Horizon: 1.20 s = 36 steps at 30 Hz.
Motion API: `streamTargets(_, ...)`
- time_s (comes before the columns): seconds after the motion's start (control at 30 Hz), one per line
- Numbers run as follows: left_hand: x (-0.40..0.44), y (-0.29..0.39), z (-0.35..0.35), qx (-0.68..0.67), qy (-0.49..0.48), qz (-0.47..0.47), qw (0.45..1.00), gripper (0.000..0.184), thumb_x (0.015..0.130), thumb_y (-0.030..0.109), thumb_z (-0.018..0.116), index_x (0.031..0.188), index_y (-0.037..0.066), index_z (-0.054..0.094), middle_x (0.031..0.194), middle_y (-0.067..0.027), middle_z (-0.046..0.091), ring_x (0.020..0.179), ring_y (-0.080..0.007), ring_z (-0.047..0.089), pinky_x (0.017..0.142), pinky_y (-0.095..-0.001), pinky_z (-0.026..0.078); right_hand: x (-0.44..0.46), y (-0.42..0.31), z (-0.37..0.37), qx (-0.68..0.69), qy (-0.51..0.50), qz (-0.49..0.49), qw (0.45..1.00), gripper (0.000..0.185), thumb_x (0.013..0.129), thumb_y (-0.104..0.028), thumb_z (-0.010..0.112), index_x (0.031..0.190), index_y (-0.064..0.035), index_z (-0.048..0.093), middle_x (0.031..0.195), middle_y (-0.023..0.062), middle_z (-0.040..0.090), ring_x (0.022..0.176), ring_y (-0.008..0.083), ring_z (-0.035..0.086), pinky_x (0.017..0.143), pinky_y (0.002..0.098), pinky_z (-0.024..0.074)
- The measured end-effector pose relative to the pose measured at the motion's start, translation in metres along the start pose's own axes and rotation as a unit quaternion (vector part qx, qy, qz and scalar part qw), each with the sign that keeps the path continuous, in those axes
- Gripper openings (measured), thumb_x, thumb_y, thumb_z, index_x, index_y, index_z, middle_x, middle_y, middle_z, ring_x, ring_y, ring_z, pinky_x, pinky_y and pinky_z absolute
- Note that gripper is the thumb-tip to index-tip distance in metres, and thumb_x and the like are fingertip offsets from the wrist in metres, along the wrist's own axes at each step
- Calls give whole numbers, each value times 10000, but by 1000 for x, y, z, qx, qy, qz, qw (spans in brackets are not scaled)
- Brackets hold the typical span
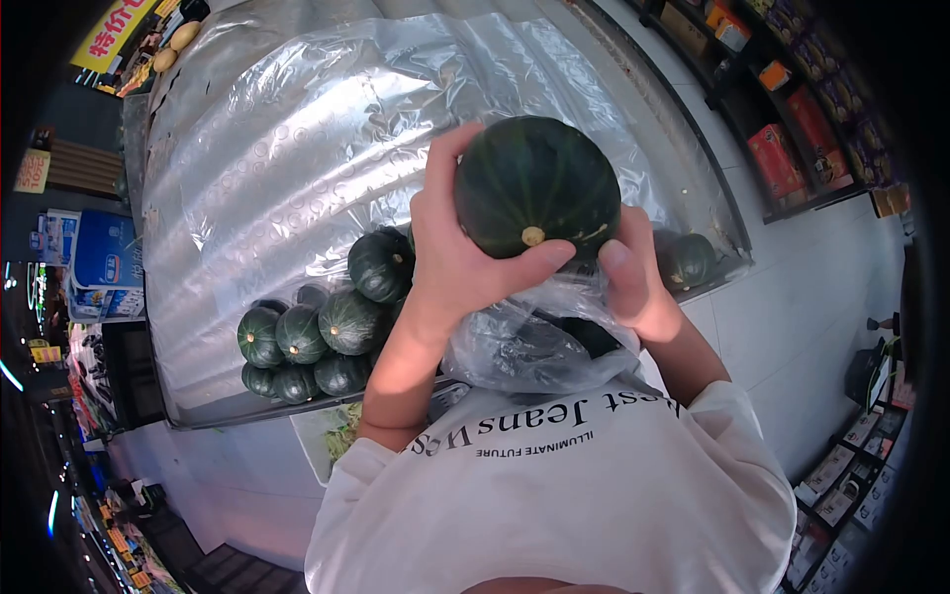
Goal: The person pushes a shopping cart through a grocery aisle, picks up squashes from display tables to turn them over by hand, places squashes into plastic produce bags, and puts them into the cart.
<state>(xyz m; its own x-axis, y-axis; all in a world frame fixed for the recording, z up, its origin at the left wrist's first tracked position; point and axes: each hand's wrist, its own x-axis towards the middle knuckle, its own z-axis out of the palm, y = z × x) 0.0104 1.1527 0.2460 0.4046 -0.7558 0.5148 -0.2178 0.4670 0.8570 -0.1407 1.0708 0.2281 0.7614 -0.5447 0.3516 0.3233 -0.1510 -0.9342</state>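
A large dark green squash (537,183) with faint lighter stripes is held up in front of the chest, its pale round stem scar toward the body. My left hand (450,233) wraps round one side, thumb across its near face. On the other side my right hand (636,272) grips the squash, thumb against its lower edge. Below the squash and between my forearms lies a crumpled clear plastic bag (539,342), with something dark green partly visible in it. Several green squashes (351,322) are piled beside my left forearm, at the near edge of the display.
Silver foil-like sheeting (297,148) covers the wide display stand. Another squash (688,259) sits at its right corner. Shelves with red boxes (777,160) stand at upper right. Blue packages (107,252) are stacked at the left, below a yellow sign (114,35).
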Motion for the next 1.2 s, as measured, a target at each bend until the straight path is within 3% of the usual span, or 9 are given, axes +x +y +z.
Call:
streamTargets(0.2,2,-1,1,57,-7,62,996,808,529,200,841,1192,-7,427,983,-123,642,894,-194,639,800,-303,502,5,5,4,-2,81,-34,996,534,858,-362,413,1127,89,508,929,160,631,881,181,580,774,298,443)
streamTargets(0.3,2,0,0,87,-19,63,994,798,526,200,840,1185,-6,440,971,-123,644,878,-192,645,786,-298,508,4,-1,2,-46,83,-10,995,524,856,-365,394,1097,85,510,897,148,617,844,176,562,744,290,435)
streamTargets(0.47,3,1,1,98,-17,54,994,792,523,199,838,1179,-6,445,956,-120,648,863,-189,649,779,-294,510,5,6,-1,4,80,-20,997,499,846,-349,409,1077,81,514,875,145,614,818,163,552,730,285,435)
streamTargets(1.0,2,-1,1,94,-2,47,994,802,522,204,831,1187,-16,440,941,-129,651,847,-190,654,770,-297,517,7,4,2,-29,106,-25,994,531,864,-375,379,1095,81,522,912,160,619,848,189,575,745,307,444)
streamTargets(1.17,1,-2,-1,105,2,85,991,831,513,207,837,1201,-21,429,945,-127,649,856,-193,652,772,-294,515,0,5,-11,-58,167,-13,984,350,958,-249,364,1040,29,561,801,69,599,655,116,535,718,284,442)
streamTargets(1.2,1,-3,-2,100,8,89,991,836,511,209,837,1202,-22,428,953,-128,647,863,-194,650,778,-295,513,1,4,-10,-65,184,-20,981,314,963,-204,359,1091,23,533,790,62,593,629,103,528,718,265,438)
